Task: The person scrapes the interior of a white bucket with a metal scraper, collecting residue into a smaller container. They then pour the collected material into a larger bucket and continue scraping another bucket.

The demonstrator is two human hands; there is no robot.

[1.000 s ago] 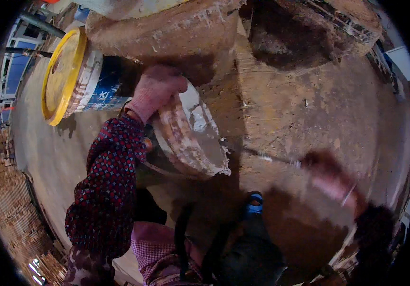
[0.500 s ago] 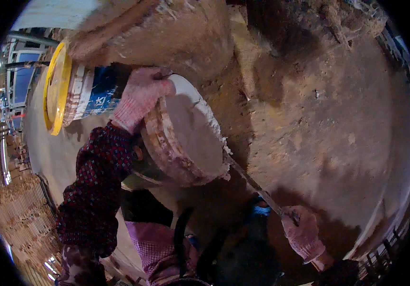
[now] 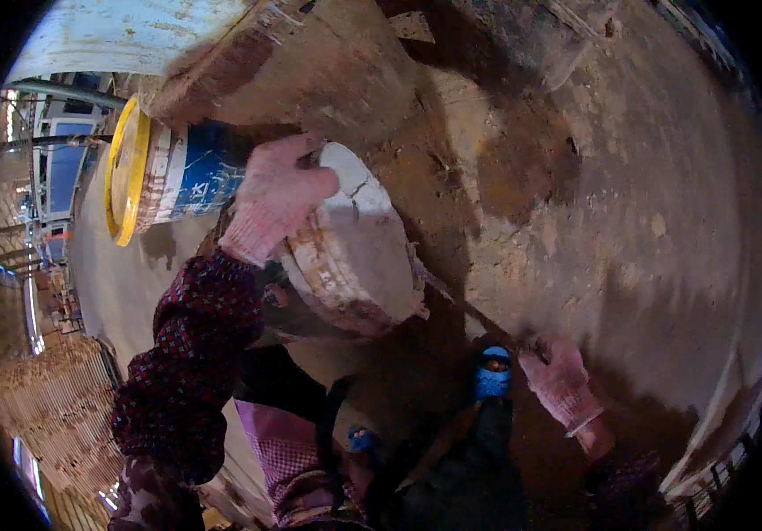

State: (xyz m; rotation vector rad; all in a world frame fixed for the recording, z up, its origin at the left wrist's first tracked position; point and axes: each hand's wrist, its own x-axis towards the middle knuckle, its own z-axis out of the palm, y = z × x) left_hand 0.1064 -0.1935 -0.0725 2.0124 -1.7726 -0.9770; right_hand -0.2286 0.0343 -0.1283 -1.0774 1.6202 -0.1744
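Observation:
My left hand (image 3: 282, 196), in a pink knitted glove, is closed on the upper edge of a tilted white bucket (image 3: 332, 270) smeared with brown and pinkish residue. A pale, cracked crust (image 3: 352, 190) covers part of the bucket's round face beside my fingers. Lower right, my right hand (image 3: 558, 376), in a matching glove, is closed round the end of a thin dark rod (image 3: 469, 310). The rod slants up to the bucket's lower right edge; whether it is a tool or the bucket's handle I cannot tell.
Left of my hand is a blue-and-white bucket with a yellow rim (image 3: 128, 173). A large mud-stained form (image 3: 310, 80) rises behind the buckets. Stacked ribbed brown pieces (image 3: 53, 411) stand at the far left. My blue shoe (image 3: 493, 376) is on the brown floor (image 3: 629, 265).
The held bucket's face has turned and looks narrower, with the crack in its crust now visible. My right hand with the rod has moved slightly up. My blue shoe shows more fully.

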